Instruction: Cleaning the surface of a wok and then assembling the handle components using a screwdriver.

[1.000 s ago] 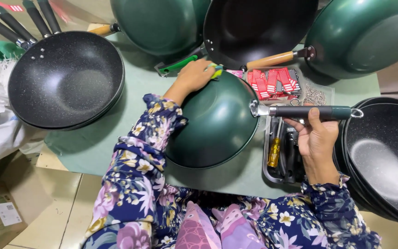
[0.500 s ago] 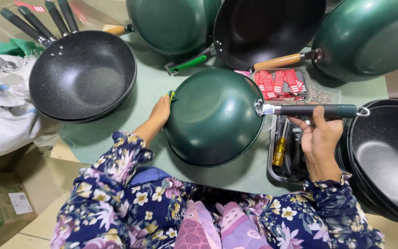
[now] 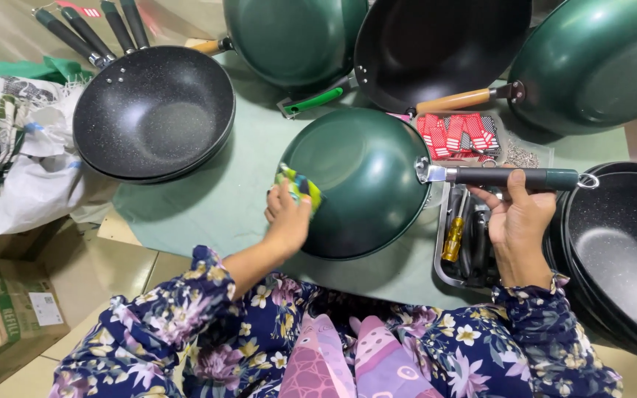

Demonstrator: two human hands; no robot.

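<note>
Our right hand (image 3: 519,225) wraps its grip around the dark handle (image 3: 514,177) of the upturned green wok (image 3: 359,180), while our left hand (image 3: 287,221) presses a green-yellow cloth (image 3: 300,186) against its rim. Just below the right grip lies a tray of tools (image 3: 460,247); a stack of black pans (image 3: 621,254) crowds its right side on the tabletop (image 3: 223,199).

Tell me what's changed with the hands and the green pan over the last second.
The left hand slid from the far rim of the upturned green pan round its left side toward the person, a green-and-yellow cloth pressed under it. The right hand kept its grip on the dark handle; the pan stayed upside down.
</note>
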